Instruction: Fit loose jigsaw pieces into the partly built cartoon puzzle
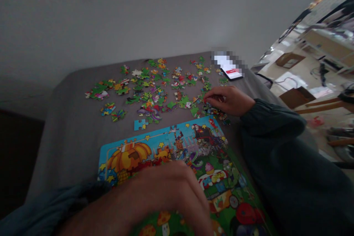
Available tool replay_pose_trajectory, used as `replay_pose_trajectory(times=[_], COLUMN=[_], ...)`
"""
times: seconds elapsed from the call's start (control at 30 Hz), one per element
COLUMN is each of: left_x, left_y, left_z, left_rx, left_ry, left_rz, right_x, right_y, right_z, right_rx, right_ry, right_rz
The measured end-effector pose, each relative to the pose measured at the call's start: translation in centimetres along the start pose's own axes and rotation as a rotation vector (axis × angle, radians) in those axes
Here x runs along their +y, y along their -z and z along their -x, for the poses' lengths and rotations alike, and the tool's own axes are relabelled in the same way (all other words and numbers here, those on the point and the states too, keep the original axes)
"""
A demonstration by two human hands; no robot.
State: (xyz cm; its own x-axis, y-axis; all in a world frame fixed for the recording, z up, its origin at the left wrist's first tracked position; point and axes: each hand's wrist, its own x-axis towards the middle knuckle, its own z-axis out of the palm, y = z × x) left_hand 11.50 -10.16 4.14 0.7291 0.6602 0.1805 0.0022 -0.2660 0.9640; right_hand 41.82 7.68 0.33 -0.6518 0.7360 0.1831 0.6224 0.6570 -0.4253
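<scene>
- Jigsaw puzzle [177, 147] lies on grey table [69, 118], just in front of the person; cartoon pic w/ orange pumpkin house, blue sky, green ground.
- Progress, as a judgement: board looks largely filled in where visible, top edge & right side assembled; near-left part hidden by left hand, so can't tell there.
- Left to place: loose pieces [149, 88] scattered in a wide band beyond the board, many dozens, mostly face up, some clumped. One blue piece [140, 124] sits apart, just off the board's top edge.
- Right hand [228, 99] reaches into right end of the scatter; fingertips pinched together on or over a small piece, but too blurry to tell if it's actually gripped.
- Left hand [155, 199] rests on near edge of puzzle, close to cam, blurred; fingers curled downward, can't tell if anything's under them.
- Phone [232, 72] at far right corner of table, screen lit w/ red patch; partly pixelated.
- Writing/brands: none readable on puzzle, pieces or phone.
</scene>
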Motion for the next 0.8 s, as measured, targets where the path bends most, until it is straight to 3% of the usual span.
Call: replay_pose_trajectory(times=[0.07,0.17,0.27,0.33,0.43,0.6,0.7,0.8], left_x=[-0.6,-2.7,-5.4,-6.9,-8.4,-9.0,-8.3,-7.5], left_y=[2.0,6.7,11.3,13.0,13.2,11.2,11.7,13.8], left_z=[-0.9,-1.7,-1.4,-0.9,-0.4,0.1,0.6,1.1], left_rx=[0.169,0.398,0.535,0.559,0.480,0.349,0.353,0.442], left_ry=[0.109,0.194,0.296,0.365,0.487,0.592,0.611,0.633], left_rz=[-0.263,-0.868,-1.028,-1.096,-1.157,-1.176,-1.196,-1.229], right_x=[0.0,-0.1,-0.1,-0.1,-0.2,-0.5,-0.6,-0.6], right_y=[0.0,-0.1,-0.3,-0.4,-0.6,-0.5,-0.4,-0.4], right_z=[0.0,-0.2,-0.3,-0.3,-0.4,-0.4,-0.5,-0.5], right_rx=[0.006,0.000,-0.016,-0.024,-0.037,-0.040,-0.041,-0.037], right_ry=[0.001,-0.001,-0.018,-0.033,-0.045,-0.046,-0.050,-0.049], right_rz=[-0.005,-0.014,-0.023,-0.023,-0.025,-0.019,-0.011,-0.010])
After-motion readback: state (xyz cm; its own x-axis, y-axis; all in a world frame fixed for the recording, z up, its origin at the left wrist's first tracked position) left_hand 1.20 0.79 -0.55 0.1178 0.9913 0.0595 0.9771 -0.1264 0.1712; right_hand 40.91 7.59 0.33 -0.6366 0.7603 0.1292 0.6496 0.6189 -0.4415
